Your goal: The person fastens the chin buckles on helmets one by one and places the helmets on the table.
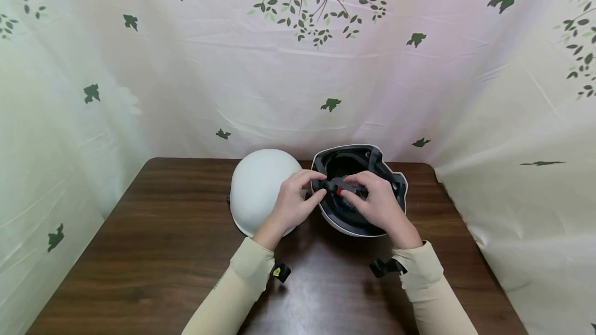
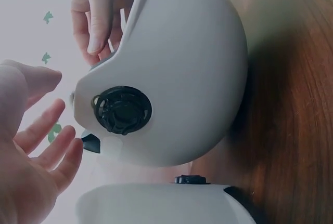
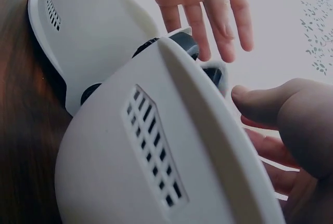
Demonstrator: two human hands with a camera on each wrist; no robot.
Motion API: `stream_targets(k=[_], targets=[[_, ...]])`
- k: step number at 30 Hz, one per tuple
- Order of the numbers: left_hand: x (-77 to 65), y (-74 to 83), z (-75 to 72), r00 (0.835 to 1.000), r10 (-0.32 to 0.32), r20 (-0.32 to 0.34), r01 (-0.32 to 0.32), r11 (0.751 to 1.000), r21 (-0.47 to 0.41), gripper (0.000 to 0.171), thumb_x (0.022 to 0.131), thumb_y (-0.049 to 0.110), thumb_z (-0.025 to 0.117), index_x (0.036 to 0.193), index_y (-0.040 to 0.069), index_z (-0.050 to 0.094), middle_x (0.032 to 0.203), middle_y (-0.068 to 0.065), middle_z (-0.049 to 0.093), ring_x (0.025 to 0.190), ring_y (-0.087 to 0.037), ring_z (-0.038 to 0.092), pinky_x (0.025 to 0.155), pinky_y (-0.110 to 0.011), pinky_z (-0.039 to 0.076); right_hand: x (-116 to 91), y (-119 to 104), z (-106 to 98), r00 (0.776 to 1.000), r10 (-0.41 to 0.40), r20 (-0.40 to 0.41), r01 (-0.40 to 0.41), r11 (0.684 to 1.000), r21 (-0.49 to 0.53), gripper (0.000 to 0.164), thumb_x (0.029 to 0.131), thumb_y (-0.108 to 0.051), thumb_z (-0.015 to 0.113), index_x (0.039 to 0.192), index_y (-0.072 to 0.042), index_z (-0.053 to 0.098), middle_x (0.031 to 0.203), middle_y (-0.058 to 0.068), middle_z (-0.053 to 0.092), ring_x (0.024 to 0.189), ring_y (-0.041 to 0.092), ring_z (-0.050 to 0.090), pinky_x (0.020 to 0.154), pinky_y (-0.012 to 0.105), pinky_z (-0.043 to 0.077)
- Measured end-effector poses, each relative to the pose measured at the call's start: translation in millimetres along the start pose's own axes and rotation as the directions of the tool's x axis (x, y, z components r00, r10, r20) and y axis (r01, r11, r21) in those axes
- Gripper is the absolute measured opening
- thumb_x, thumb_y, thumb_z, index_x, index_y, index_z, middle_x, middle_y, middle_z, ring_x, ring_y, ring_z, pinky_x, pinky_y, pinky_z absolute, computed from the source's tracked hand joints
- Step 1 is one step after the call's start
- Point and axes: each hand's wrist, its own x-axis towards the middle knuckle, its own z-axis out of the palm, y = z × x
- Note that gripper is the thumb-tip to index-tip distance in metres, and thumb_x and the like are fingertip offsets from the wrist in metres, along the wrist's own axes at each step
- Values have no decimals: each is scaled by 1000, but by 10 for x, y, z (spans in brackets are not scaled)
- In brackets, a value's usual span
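Observation:
An upturned white helmet (image 1: 346, 229) with a black lining sits at the back of the table, its opening upward. My left hand (image 1: 298, 198) hovers at its left rim, thumb and fingers apart; in the left wrist view the left hand (image 2: 39, 146) has spread fingers and nothing between them. Over the opening, my right hand (image 1: 379, 203) has thumb and forefinger at a dark strap-like piece (image 1: 351, 186) with a red bit beside it. The rim hides part of this in the wrist views, and I cannot tell whether the fingers grip it.
A second white helmet (image 1: 263, 190) lies dome up, close to the left of the upturned one. Round black knobs (image 2: 124, 110) sit on the helmet sides. A brown wooden table (image 1: 153, 257) holds both, with a leaf-and-bird patterned curtain (image 1: 261, 87) right behind it.

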Motion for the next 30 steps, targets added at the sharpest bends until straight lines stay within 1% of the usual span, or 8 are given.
stream_targets(k=[5, 7, 10, 13, 17, 21, 24, 30], targets=[[-20, 23, -3, 1000, 0, -8, 0, 1000, -9, 25, 93, 8, 79, 117, 5, 74, 118, -7, 73, 102, -33, 66, 85, -50, 61, 12, 2, -81, 1000, -12, -22, 12, 1000, -23, 23, 88, -10, 86, 109, -5, 78, 101, 7, 74, 87, 19, 68, 76, 48, 59], [-32, 39, 2, 1000, 0, -10, 0, 1000, 0, 25, 92, 8, 80, 116, 5, 75, 118, -6, 73, 106, -30, 67, 84, -47, 61, 6, 22, -120, 999, -4, -38, 3, 1000, -27, 22, 88, -9, 85, 109, -6, 78, 100, 7, 73, 87, 21, 67, 77, 46, 58], [-63, 61, 13, 1000, -17, -8, 17, 1000, 5, 25, 91, 8, 81, 115, 5, 75, 119, -7, 72, 109, -27, 66, 84, -46, 61, -23, 67, -171, 997, 0, -82, -2, 1000, -19, 21, 88, -6, 84, 108, -7, 78, 98, 7, 73, 88, 21, 67, 79, 39, 57], [-110, 77, 30, 998, -65, -4, 65, 998, 0, 26, 90, 9, 81, 115, 4, 75, 124, -9, 68, 113, -26, 65, 85, -50, 61, -68, 111, -200, 992, -7, -124, 7, 1000, 2, 19, 87, -3, 83, 106, -6, 78, 98, 6, 74, 90, 22, 67, 80, 33, 55], [-157, 71, 54, 993, -114, 16, 114, 993, 6, 29, 90, 10, 82, 117, 3, 75, 129, -12, 63, 117, -27, 63, 86, -55, 60, -120, 161, -225, 985, -3, -174, 7, 1000, 22, 18, 87, -1, 82, 104, -4, 78, 105, 6, 75, 100, 24, 67, 90, 19, 49], [-177, 44, 71, 992, -120, 22, 120, 992, 24, 29, 90, 9, 82, 117, 3, 74, 130, -13, 63, 118, -28, 62, 86, -55, 60, -146, 231, -265, 972, 30, -233, -26, 999, 21, 18, 87, 1, 82, 105, -4, 79, 112, 11, 74, 110, 30, 65, 99, 9, 39], [-192, 25, 77, 994, -112, 8, 111, 992, 60, 27, 91, 9, 81, 116, 4, 75, 129, -12, 64, 117, -28, 62, 85, -50, 60, -174, 303, -308, 963, 65, -262, -73, 997, -19, 21, 88, 0, 81, 108, -3, 78, 117, 15, 71, 113, 34, 62, 97, 17, 42], [-227, 13, 75, 995, -96, -27, 99, 989, 111, 22, 94, 11, 78, 115, 5, 75, 125, -10, 65, 113, -25, 64, 84, -42, 61, -271, 439, -375, 956, 169, -238, -190, 979, -69, 28, 91, -5, 79, 117, 1, 76, 126, 24, 66, 118, 45, 54, 93, 56, 42]])
